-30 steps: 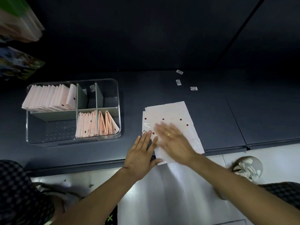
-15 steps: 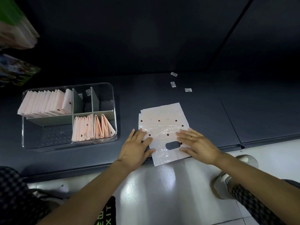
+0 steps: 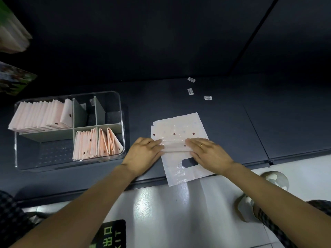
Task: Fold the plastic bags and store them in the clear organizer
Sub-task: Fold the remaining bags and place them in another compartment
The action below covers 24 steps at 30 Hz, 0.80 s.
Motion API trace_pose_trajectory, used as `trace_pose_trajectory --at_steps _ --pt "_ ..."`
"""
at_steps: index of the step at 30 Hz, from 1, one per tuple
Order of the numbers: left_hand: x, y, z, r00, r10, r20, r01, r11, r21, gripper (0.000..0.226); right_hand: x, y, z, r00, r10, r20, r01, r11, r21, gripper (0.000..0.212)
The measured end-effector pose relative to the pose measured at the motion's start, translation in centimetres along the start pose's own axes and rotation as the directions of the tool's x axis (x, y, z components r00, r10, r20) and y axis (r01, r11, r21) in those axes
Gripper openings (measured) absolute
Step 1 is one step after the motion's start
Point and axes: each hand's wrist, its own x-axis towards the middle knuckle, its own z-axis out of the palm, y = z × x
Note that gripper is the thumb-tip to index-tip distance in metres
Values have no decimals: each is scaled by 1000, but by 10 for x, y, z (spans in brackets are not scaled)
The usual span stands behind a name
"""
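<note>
A stack of pink dotted plastic bags (image 3: 176, 126) lies on the dark shelf (image 3: 232, 122), and the top bag's handle hole (image 3: 189, 161) is near the front edge. A folded strip (image 3: 174, 145) runs across the top bag. My left hand (image 3: 143, 154) pinches the strip's left end and my right hand (image 3: 209, 154) pinches its right end. The clear organizer (image 3: 121, 122) with grey dividers stands to the left. Folded bags (image 3: 39, 115) fill its rear-left compartment, and more folded bags (image 3: 96, 144) stand in the front-right one.
Three small white labels (image 3: 190, 91) lie on the shelf behind the stack. The shelf's front edge (image 3: 286, 157) runs just below my hands, with white floor (image 3: 170, 212) beneath it. A pale shoe (image 3: 274, 179) is at the right. Packaged goods (image 3: 12, 33) hang at upper left.
Both hands moved from lying flat on the bag to its middle, and a folded strip has formed across the top bag between them.
</note>
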Motion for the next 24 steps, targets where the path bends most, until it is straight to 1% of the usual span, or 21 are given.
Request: trace_pose_trajectory --at_steps 1,2,3,4,5,6,7,8,9,10,11,12,13,14,15,16,17,18,19,21,24 --pt "1 -1 0 1000 -26 10 26 999 -33 15 1 2 0 1000 11 9 -11 999 37 43" --pt "3 -2 -1 996 -79 33 82 993 -80 12 2 4 0 997 57 43 -62 993 103 41" --pt "6 -1 -1 986 -153 70 161 978 -130 14 5 5 0 985 144 98 -161 967 196 39" --pt "9 -1 1 968 -233 98 248 951 -185 19 9 6 -1 950 263 167 -303 904 301 35" --pt "11 -2 3 944 -313 104 330 912 -245 22 14 7 -2 892 385 238 -451 796 404 30" --pt "14 -3 4 915 -390 103 402 862 -309 23 20 9 -2 824 479 304 -566 660 494 24" --pt "17 -3 4 884 -454 110 460 805 -375 22 26 10 -2 764 543 348 -632 523 572 19" --pt "20 -3 3 853 -508 123 505 741 -442 20 32 11 -2 714 590 378 -666 407 625 16" --pt "24 -3 2 824 -550 136 535 676 -507 18 38 13 -2 670 624 402 -689 323 649 16" --pt "28 -1 1 798 -585 145 555 619 -555 16 43 15 -1 634 648 422 -713 281 642 17" --pt "31 0 1 779 -612 137 564 588 -580 18 47 17 1 609 663 435 -741 280 610 19" --pt "32 2 2 773 -626 101 557 595 -580 24 51 19 3 590 674 445 -768 300 566 22" --pt "32 4 2 782 -622 41 535 636 -556 31 54 20 5 576 681 453 -790 320 523 25" --pt "31 6 3 805 -593 -25 498 698 -515 37 57 21 7 559 688 463 -808 328 489 28" --pt "29 8 4 843 -535 -58 454 764 -458 41 59 23 8 546 694 469 -820 328 469 31" --pt "26 11 6 891 -453 -40 403 827 -392 45 61 24 8 535 700 474 -829 327 453 33" --pt "23 13 9 934 -358 22 345 882 -319 50 62 24 8 526 704 477 -837 329 437 33" --pt "20 14 13 957 -267 108 286 927 -242 56 64 25 8 517 706 483 -845 332 420 34" --pt "17 16 18 958 -204 200 237 958 -162 63 64 25 9 511 708 487 -851 334 406 34" --pt "13 17 28 926 -173 334 194 981 -31 76 66 25 9 505 711 489 -856 343 387 37" --pt "12 15 33 888 -206 411 206 978 45 84 67 25 9 491 717 495 -866 339 367 38"
